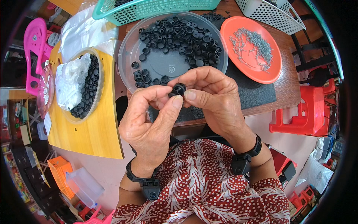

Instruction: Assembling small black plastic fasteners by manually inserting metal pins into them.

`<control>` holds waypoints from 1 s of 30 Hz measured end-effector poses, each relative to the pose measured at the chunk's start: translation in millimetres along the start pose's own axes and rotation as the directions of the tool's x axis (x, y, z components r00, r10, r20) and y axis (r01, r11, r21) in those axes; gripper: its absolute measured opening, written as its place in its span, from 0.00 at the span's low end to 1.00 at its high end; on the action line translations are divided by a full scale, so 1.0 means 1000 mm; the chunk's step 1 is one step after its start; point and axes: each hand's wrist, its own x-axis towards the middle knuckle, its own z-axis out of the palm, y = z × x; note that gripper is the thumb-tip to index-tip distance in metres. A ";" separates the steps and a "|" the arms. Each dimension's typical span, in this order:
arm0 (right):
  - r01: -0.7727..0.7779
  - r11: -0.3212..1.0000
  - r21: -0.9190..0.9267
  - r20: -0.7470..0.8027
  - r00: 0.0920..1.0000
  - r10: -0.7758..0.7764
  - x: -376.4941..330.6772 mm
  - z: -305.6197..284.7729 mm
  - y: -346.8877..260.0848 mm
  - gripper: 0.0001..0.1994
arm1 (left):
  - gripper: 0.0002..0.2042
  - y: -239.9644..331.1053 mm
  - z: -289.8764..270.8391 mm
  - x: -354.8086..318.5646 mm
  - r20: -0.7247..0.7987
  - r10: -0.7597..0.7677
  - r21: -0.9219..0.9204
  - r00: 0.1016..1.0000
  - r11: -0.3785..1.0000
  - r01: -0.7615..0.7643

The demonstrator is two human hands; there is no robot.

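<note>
Over the table's near edge, my left hand (147,117) and my right hand (220,100) meet, both pinching a small round black plastic part (179,89) between thumbs and fingertips. Fingers cover much of it, so whether it is one piece or two fitted together I cannot tell. Just beyond my fingers is a round clear plastic tub (158,61) holding many black plastic caps (179,35). Some of these caps sit loose along its near left side. To the tub's right, an orange plate (271,75) bears a heap of thin silvery metal pins (257,46).
A dark mat (257,93) lies beneath the tub and plate. Behind stand a teal basket (156,12) and a white perforated basket (274,18). On the yellow board (108,138) at left is another tub (100,84) of black pieces and a plastic bag. Red stools (298,115) stand at right.
</note>
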 end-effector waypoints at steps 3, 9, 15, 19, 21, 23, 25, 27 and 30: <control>-0.004 1.000 0.014 -0.012 1.000 0.004 0.000 0.001 0.000 0.10 | 0.08 0.000 0.000 0.001 0.007 -0.004 0.011 1.000 1.000 0.004; 0.039 0.999 -0.021 -0.012 0.999 -0.039 0.000 -0.001 0.003 0.09 | 0.11 0.003 0.000 0.002 0.046 -0.081 -0.096 0.996 0.992 0.086; 0.065 0.982 -0.178 -0.058 0.995 -0.077 -0.003 0.003 -0.001 0.08 | 0.15 0.000 -0.006 0.002 0.092 -0.115 -0.103 0.989 0.987 0.124; 0.074 0.972 -0.224 -0.044 0.995 -0.086 -0.004 0.001 -0.001 0.08 | 0.15 -0.001 -0.007 0.003 0.105 -0.096 -0.047 0.990 0.994 0.101; 0.075 0.978 -0.193 -0.068 0.994 -0.090 -0.004 0.000 0.000 0.08 | 0.15 0.000 -0.006 0.004 0.114 -0.089 -0.044 0.989 0.995 0.094; 0.065 0.983 -0.171 -0.096 0.992 -0.082 -0.004 0.004 -0.001 0.07 | 0.15 0.001 -0.006 0.004 0.123 -0.081 -0.039 0.989 0.995 0.087; 0.056 0.987 -0.150 -0.124 0.989 -0.075 -0.004 0.004 -0.001 0.07 | 0.15 0.002 -0.006 0.004 0.133 -0.101 -0.049 0.986 0.993 0.108; 0.062 0.984 -0.170 -0.074 0.994 -0.075 -0.004 0.001 -0.001 0.07 | 0.15 0.001 -0.006 0.004 0.138 -0.093 -0.046 0.986 0.994 0.100; 0.080 0.975 -0.208 -0.055 0.994 -0.094 -0.004 0.000 -0.001 0.07 | 0.15 0.002 -0.005 0.005 0.141 -0.091 -0.035 0.986 0.995 0.096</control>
